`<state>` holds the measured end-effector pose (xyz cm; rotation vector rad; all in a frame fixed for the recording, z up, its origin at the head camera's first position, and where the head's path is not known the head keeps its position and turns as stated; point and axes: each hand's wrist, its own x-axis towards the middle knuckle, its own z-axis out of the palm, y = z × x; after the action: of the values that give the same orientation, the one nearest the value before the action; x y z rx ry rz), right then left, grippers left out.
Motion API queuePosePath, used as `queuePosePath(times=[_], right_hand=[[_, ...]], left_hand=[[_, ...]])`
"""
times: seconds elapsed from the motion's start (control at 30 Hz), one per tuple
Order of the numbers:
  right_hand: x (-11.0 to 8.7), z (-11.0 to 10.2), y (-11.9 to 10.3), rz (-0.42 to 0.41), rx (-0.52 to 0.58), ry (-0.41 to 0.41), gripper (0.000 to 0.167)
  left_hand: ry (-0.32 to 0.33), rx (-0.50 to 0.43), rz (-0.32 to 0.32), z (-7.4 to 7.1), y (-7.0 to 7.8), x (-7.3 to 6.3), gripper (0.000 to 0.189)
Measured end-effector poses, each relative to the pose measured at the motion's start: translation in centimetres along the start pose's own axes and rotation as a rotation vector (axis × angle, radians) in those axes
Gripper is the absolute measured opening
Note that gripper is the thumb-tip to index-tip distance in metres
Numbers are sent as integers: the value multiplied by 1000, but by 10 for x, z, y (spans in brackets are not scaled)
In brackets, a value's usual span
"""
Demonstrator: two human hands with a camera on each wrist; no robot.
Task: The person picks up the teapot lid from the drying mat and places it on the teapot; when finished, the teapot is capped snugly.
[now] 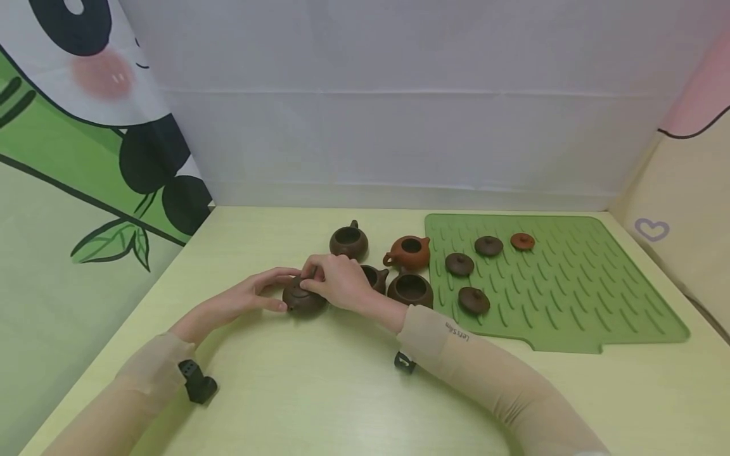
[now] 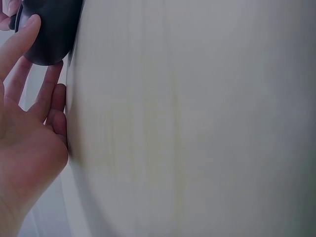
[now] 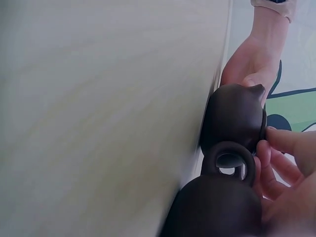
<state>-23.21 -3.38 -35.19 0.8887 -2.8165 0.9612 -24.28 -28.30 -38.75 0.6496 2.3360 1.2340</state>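
A dark brown teapot (image 1: 306,304) stands on the table between both hands. My left hand (image 1: 239,299) holds its body from the left, the thumb on the near side and the fingers reaching round the far side. From above, my right hand (image 1: 344,282) pinches the lid (image 3: 264,119) at the top of this teapot; the fingers hide the knob. Just right of it, partly behind the right hand, is a lidless dark teapot (image 1: 373,277). A teapot with a loop handle (image 3: 217,207) fills the bottom of the right wrist view.
More lidless pots stand nearby: a brown teapot (image 1: 349,243) behind, an orange-brown teapot (image 1: 415,256), and a dark teapot (image 1: 412,292) beside the mat. On the green mat (image 1: 582,285) at the right lie several dark lids (image 1: 474,301) and a reddish lid (image 1: 522,241). A white curtain (image 1: 399,145) hangs behind.
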Motion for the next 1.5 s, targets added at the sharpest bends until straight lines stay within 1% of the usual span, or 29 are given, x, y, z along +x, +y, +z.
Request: queuePosePath(times=[0.13, 0.33, 0.47, 0.6, 0.77, 0.93, 1.17, 1.27, 1.5], right_hand=[[1, 0, 1, -1, 2, -10, 12], [0, 2, 0, 0, -15, -24, 12], [-1, 2, -1, 1, -25, -26, 12], [-1, 1, -2, 4, -35, -20, 13], [0, 1, -1, -3, -37, -20, 12], [0, 2, -1, -14, -42, -17, 12], [-1, 1, 0, -12, -40, -15, 12], [-2, 2, 0, -11, -40, -18, 13], [-4, -2, -2, -7, -51, -39, 17]], left_hand=[[-1, -3, 2, 0, 1, 0, 64], [20, 4, -23, 1, 0, -3, 69], [82, 1, -37, 4, 2, -9, 73], [149, 13, -59, 9, 6, -14, 67], [185, 10, -80, 13, 8, -16, 57], [193, -13, -98, 14, 8, -16, 56], [184, -21, -87, 14, 7, -16, 57], [184, -33, -96, 14, 6, -15, 57], [172, -36, -95, 14, 7, -16, 57]])
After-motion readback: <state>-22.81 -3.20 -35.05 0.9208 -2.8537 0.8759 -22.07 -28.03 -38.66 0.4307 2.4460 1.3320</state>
